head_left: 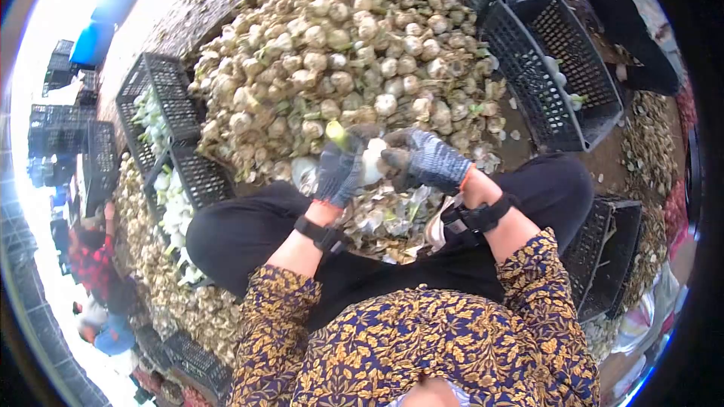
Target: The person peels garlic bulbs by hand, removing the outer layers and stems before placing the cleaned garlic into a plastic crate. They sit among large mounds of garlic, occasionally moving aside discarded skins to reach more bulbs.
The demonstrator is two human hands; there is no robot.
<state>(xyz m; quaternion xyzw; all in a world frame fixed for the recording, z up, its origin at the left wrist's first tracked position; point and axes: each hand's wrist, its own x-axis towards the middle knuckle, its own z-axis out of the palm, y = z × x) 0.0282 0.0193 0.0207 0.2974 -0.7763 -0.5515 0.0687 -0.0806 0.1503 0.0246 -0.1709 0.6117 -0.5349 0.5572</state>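
Left hand [426, 160] and right hand [343, 169] — both gloved — pinching a garlic bulb [372, 161] between them, beside the heap [354, 45].

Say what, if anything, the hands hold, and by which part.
A white garlic bulb, gripped at its sides between left hand and right hand. What the yellow-green piece at the left hand is, I cannot tell.

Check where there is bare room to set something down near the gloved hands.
A narrow patch of brown ground lies between the garlic pile and the right-hand open crate, with scattered scraps. Crowded: the pile beyond the hands, and the peelings between the legs.
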